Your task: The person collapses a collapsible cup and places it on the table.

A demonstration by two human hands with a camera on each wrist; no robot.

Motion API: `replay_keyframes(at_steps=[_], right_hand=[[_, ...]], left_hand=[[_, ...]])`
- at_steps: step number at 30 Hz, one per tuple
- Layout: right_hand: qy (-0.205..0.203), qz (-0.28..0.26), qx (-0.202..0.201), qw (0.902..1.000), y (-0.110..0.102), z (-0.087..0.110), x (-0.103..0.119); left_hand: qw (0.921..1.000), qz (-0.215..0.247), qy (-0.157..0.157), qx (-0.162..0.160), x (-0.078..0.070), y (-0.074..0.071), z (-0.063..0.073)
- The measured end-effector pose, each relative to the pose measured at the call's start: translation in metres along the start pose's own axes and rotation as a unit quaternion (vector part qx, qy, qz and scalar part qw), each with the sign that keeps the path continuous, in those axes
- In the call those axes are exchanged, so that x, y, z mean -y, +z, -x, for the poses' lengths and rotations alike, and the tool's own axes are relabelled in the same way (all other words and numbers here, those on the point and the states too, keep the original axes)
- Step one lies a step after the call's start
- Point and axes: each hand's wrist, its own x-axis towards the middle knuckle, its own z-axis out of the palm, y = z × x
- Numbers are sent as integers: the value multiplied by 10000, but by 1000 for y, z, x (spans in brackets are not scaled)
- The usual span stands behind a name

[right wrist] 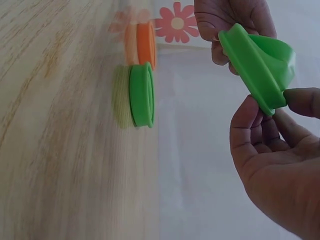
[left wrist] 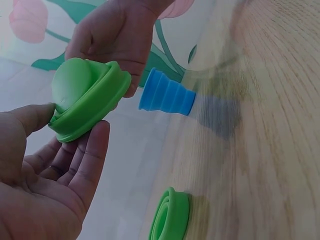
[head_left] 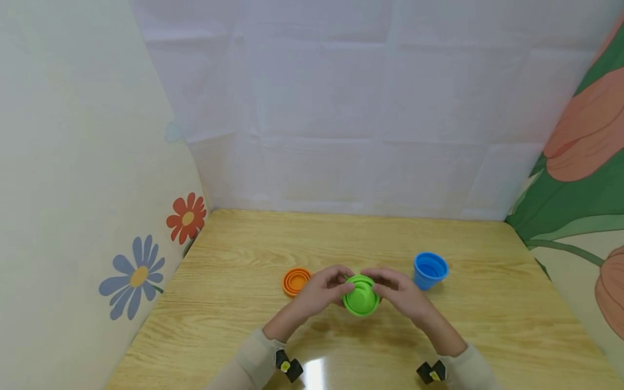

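Both hands hold a green collapsible silicone cup (head_left: 361, 297) up off the table, its rim facing away and its base bulging unevenly out of the folded rings. My left hand (head_left: 319, 292) grips the cup's left side, thumb on the folded rings and fingers under the rim, as the left wrist view shows. On the other side my right hand (head_left: 402, 295) pinches the rim between thumb and fingers (right wrist: 245, 120). A second green cup (right wrist: 142, 95), folded flat, lies on the table beyond the hands; in the head view they largely hide it.
To the left, a flat-folded orange cup (head_left: 296, 281) lies on the wooden table (head_left: 234, 249). An extended blue cup (head_left: 431, 270) stands upright to the right of my right hand. White cloth (head_left: 341, 108) hangs behind the table, with flower-printed panels at both sides.
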Motion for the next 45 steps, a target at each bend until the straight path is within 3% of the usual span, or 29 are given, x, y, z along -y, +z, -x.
replay_keyframes(at_steps=[11, 21, 25, 31, 37, 41, 45], right_hand=[[-203, -530, 65, 9984, -3, -1, -12], [-53, -323, -34, 9995, -5, -1, -12], [2, -319, -58, 9995, -5, -2, -12], [-294, -279, 112, 9991, -5, -2, -13], [-237, -340, 159, 9990, -5, -2, -16], [-156, -133, 41, 9998, -4, -2, -16], [-150, 220, -160, 9995, 0, -3, -15]], left_hand=[[9984, 334, 12, -464, 1, 1, -7], [9999, 37, -159, -1, 2, 3, -9], [9999, 84, -122, -73, 2, 3, -9], [9993, 241, -119, -263, 2, 6, -8], [9997, 160, -155, -87, 6, 2, -8], [9998, -20, -177, 131, 6, 0, -9], [9986, -481, -113, 205, 3, 1, -9]])
